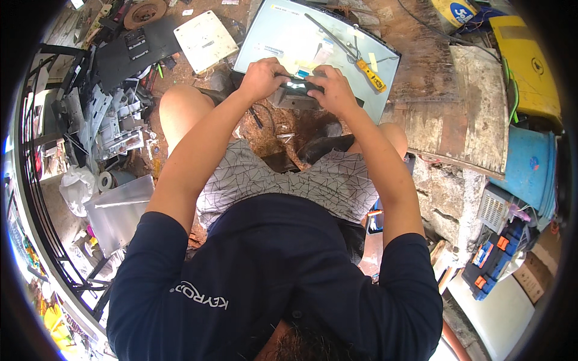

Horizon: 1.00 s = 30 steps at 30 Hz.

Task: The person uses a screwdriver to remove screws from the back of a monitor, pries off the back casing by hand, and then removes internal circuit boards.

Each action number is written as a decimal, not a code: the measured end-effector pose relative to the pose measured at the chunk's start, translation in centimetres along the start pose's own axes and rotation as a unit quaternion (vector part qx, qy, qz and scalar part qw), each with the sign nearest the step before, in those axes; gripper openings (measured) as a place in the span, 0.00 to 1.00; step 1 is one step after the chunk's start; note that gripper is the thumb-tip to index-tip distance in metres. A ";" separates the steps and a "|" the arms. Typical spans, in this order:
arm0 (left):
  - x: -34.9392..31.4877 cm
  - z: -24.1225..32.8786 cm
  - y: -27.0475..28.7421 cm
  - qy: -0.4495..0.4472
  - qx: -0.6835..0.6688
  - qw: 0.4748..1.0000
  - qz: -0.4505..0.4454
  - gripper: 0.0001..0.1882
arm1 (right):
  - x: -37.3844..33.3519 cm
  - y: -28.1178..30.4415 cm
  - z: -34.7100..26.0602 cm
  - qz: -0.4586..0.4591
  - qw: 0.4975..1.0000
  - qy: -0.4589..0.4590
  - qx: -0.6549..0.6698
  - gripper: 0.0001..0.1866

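A large pale, glass-like panel (256, 45) with a dark rim lies tilted in front of me, at the far side of my knees. At its near edge, a small dark part (297, 85) with a shiny face sits between my two hands. My left hand (264, 78) is closed, thumb and fingertips pinching the part's left end. From the right, my right hand (335, 90) grips the other end with curled fingers. Near my fingertips is a small blue-and-white piece (303, 73). A long dark-shafted tool with a yellow handle (371, 76) rests on the panel's right side.
Scrap metal pieces (120, 120) pile up at the left, near a black panel (137, 49) and a cream square plate (206, 42). Worn wooden boards (460, 108) lie right, beside a yellow container (527, 66) and a blue drum (525, 171). A toolbox (494, 259) stands lower right.
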<state>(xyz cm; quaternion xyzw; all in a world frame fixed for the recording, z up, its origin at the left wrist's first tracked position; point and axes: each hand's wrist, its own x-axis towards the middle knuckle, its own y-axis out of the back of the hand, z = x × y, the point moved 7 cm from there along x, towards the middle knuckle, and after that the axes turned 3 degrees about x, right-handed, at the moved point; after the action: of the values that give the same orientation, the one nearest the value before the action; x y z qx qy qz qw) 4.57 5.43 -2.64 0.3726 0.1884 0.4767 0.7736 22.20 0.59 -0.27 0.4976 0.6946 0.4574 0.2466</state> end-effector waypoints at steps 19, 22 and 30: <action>-0.7 5.4 -1.2 -0.062 0.252 0.965 -0.042 0.21 | -5.9 7.2 13.2 -0.066 0.957 -0.234 -0.161 0.26; -0.7 5.6 -1.3 -0.063 0.239 0.968 -0.045 0.21 | -8.6 10.1 15.5 -0.036 0.955 -0.280 -0.092 0.24; -0.7 4.4 -1.4 -0.042 0.236 0.971 -0.012 0.20 | -25.8 18.0 18.1 -0.018 0.912 -0.396 0.108 0.21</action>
<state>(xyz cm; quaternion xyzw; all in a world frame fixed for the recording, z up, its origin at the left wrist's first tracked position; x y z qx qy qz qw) 7.91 2.67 -0.87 0.5620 0.2670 0.3931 0.6770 54.88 -14.46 4.38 0.6490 0.5938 0.1411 0.4543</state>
